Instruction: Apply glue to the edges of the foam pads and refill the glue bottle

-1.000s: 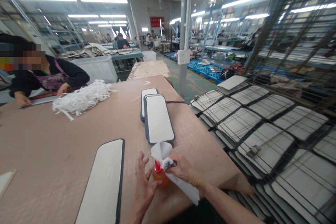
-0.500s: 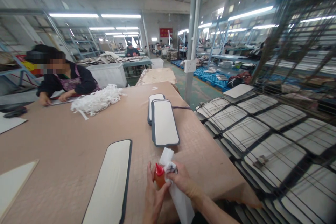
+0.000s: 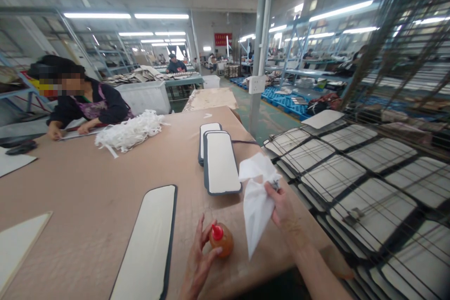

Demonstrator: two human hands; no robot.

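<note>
My left hand [image 3: 202,258] has its thumb and fingers around the side of an orange squeeze bottle [image 3: 225,243] with a red pointed cap, near the table's front edge. To the right, my right hand [image 3: 281,204] pinches a crumpled white cloth [image 3: 258,201], whose ends hang down and spread left over the tabletop. Beyond the hands lies a small stack of cream pads with dark borders [image 3: 223,161]. A longer cream panel with a dark edge [image 3: 147,243] lies left of my left hand.
A brown-covered table [image 3: 91,197] holds a heap of white strips [image 3: 131,131]. At its left edge a person [image 3: 91,103] works with both hands. A wire rack with cream panels [image 3: 365,197] stands at the right, and a metal post [image 3: 260,56] rises behind the table.
My right hand has moved right and away from the bottle, carrying the white cloth, which now hangs spread out. The bottle and my left hand have come apart from the cloth.
</note>
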